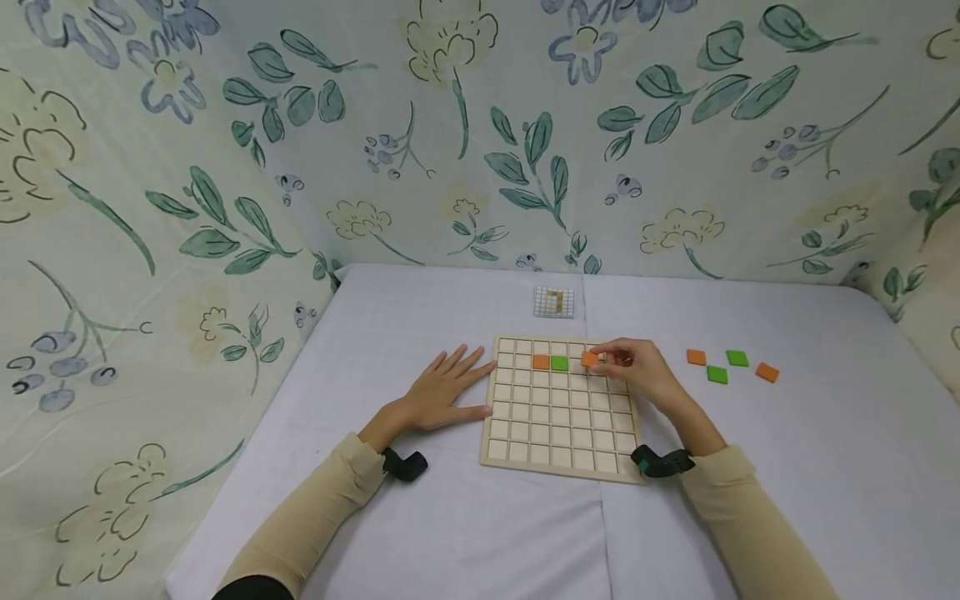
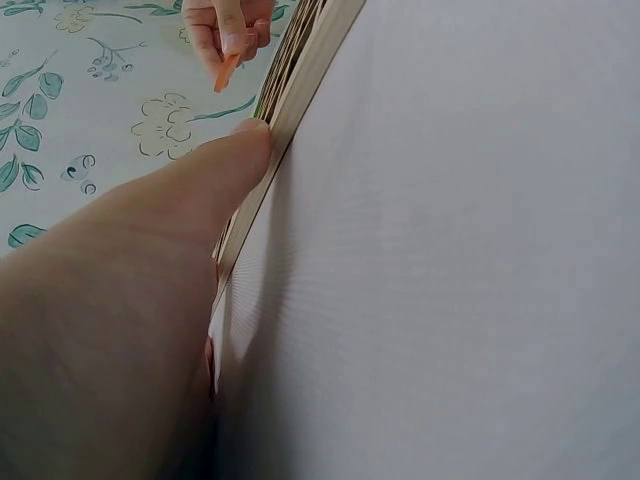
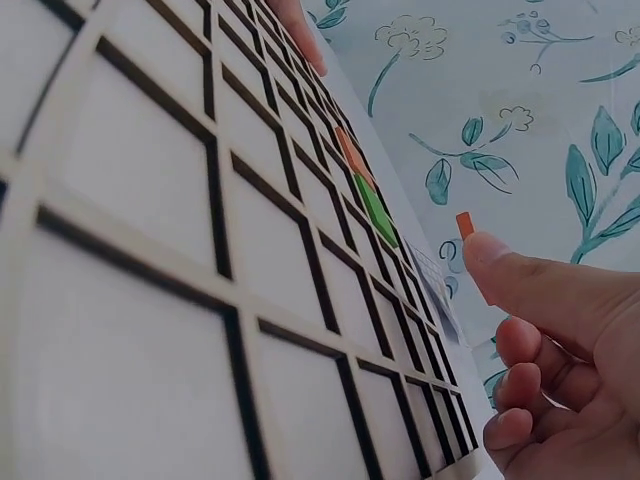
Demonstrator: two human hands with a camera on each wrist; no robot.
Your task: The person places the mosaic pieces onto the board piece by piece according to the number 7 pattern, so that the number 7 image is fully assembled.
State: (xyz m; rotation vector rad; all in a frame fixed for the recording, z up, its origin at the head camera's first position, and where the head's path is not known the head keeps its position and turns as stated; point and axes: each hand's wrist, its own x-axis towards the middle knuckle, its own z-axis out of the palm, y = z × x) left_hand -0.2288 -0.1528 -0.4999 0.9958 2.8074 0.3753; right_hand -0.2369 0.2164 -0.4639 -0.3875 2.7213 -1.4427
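Note:
A light wooden grid board [image 1: 550, 464] lies on the white-covered table. In its second row from the far edge sit an orange tile [image 1: 541, 362] and, beside it on the right, a green tile [image 1: 559, 363]. My right hand [image 1: 643, 371] pinches another orange tile [image 1: 589, 358] between thumb and fingertips, held over the board to the right of the green one. In the right wrist view that orange tile [image 3: 464, 224] stands above the grid surface. My left hand [image 1: 442, 392] lies with fingers spread at the board's left edge, thumb and fingertips touching the frame.
Right of the board lie loose tiles: an orange tile [image 1: 696, 357], a green tile [image 1: 737, 358], another green tile [image 1: 717, 375] and another orange tile [image 1: 767, 372]. A small pattern card [image 1: 553, 302] with a coloured grid lies beyond the board. Floral cloth [image 1: 480, 183] hangs behind the table.

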